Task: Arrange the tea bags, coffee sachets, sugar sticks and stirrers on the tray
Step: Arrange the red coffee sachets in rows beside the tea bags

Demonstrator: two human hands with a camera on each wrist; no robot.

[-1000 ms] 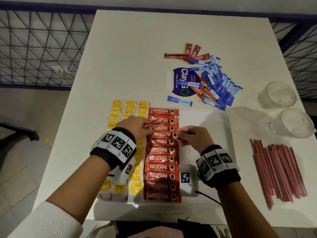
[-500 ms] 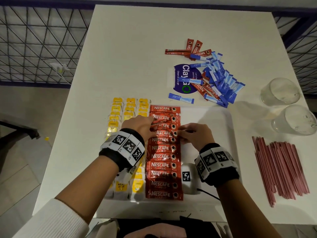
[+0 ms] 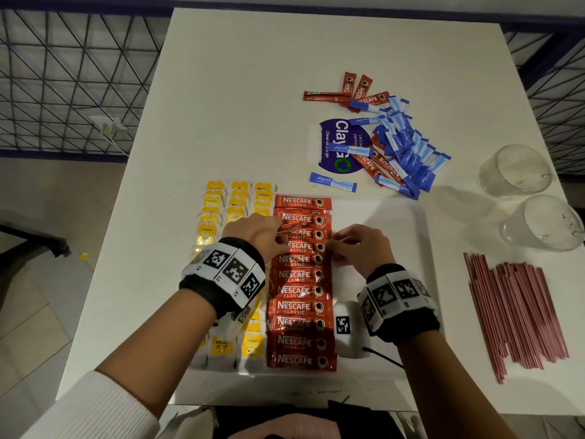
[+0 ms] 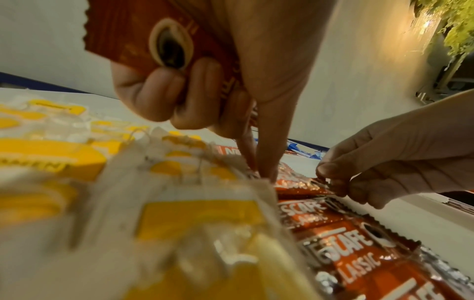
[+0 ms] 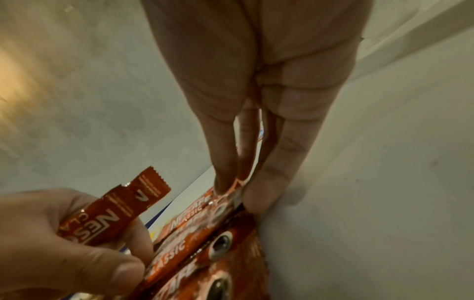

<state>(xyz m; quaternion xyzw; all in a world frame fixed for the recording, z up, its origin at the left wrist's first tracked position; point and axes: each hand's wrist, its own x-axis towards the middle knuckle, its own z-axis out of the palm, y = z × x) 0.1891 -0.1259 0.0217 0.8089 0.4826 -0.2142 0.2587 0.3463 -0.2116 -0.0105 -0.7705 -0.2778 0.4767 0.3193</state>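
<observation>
A white tray holds columns of yellow tea bags and one column of red coffee sachets. My left hand grips spare coffee sachets in its curled fingers, and its forefinger points down at the column's left edge. My right hand pinches the right end of a sachet lying in the upper part of the column. Blue sugar sticks lie heaped with a few more red sachets behind the tray. Red stirrers lie on the table at the right.
Two clear plastic cups stand at the right, behind the stirrers. A white tagged box with a cable sits on the tray beside the sachet column. A purple round sticker lies under the sugar heap. Wire railings flank the table.
Both hands have stayed at the same rows near the top of the sachet column, with only small finger shifts. Nothing else on the table has moved.
</observation>
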